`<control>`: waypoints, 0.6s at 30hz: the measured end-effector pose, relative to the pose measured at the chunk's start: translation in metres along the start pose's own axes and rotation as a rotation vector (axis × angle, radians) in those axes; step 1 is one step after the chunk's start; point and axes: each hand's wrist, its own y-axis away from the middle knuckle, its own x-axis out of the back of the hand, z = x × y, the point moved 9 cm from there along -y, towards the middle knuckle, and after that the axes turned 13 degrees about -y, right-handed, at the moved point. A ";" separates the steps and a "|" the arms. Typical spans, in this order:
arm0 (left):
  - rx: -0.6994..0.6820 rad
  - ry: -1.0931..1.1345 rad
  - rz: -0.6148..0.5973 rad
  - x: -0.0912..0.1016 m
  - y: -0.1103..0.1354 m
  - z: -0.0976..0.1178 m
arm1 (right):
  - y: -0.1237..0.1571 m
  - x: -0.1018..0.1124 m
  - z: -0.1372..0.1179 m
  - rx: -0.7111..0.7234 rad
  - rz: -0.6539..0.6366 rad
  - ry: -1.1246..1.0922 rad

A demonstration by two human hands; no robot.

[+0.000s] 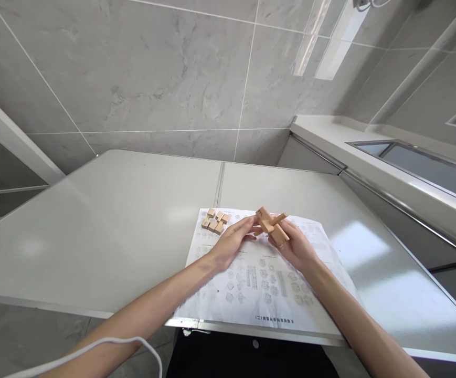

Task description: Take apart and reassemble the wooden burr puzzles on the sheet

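Several notched wooden puzzle pieces (278, 234) cross one another between my two hands, just above the printed sheet. My right hand (296, 244) is closed around them from the right, with one stick pointing up and right near its fingers. From the left, my left hand (233, 239) has its fingertips bent together on the left end of the pieces; its exact grip is partly hidden. To the left of that hand, a group of small loose wooden pieces (212, 226) lies on the sheet's upper left corner.
The large paper sheet (243, 310) with small diagrams covers the table's front middle. A pale folding table (94, 220) with a centre seam reaches to the tiled wall. At the right stands a white counter (369, 142). A white cable (105, 340) passes over my left forearm.
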 end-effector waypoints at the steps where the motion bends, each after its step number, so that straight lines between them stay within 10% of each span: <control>1: 0.010 0.007 0.019 0.002 0.000 -0.002 | -0.002 0.006 -0.003 0.037 0.036 0.007; 18: 0.063 -0.029 0.101 0.012 0.004 0.003 | 0.014 0.118 -0.069 0.433 0.793 0.506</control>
